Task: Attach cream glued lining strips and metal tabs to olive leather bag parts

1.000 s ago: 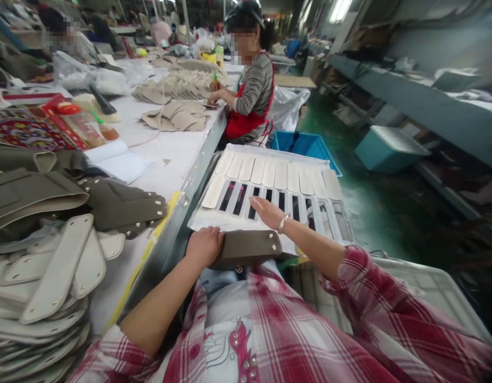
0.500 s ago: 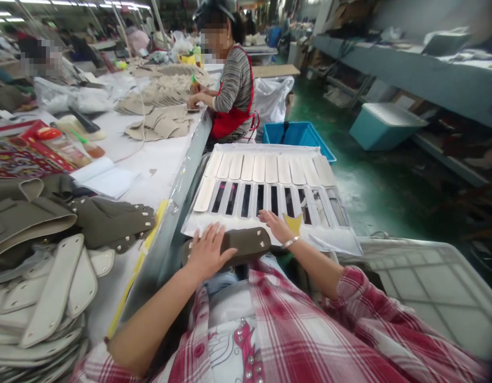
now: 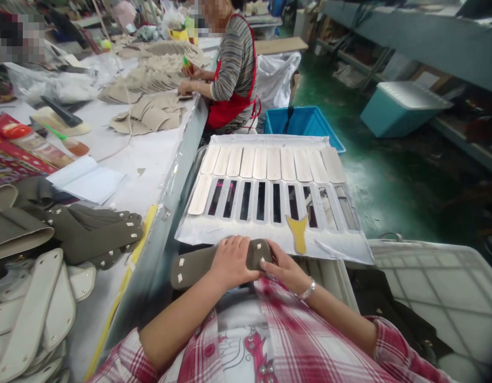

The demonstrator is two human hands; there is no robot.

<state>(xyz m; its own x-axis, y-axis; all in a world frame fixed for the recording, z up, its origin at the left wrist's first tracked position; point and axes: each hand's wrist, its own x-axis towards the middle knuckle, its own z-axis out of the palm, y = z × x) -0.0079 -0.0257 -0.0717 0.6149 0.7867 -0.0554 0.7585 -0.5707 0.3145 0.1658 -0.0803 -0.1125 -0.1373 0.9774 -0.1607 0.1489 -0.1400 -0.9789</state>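
A long olive-brown strip with rounded ends and small pale studs near its corners, leather-like in look (image 3: 194,265), lies crosswise under both hands, just on the near side of a white slotted board (image 3: 246,230). The left hand (image 3: 232,259) rests palm down over the strip right of its middle, its fingers close together across the top and the thumb pointing right along the near edge; whether it grips cannot be told. The right hand (image 3: 288,270) has the strip's right end pinched, thumb on top and the other fingers bent round that end, only the strip's thickness apart. The strip's left end sticks out uncovered. Beyond the right hand, a yellow Y-shaped flat piece (image 3: 297,234) lies on the board's near edge.
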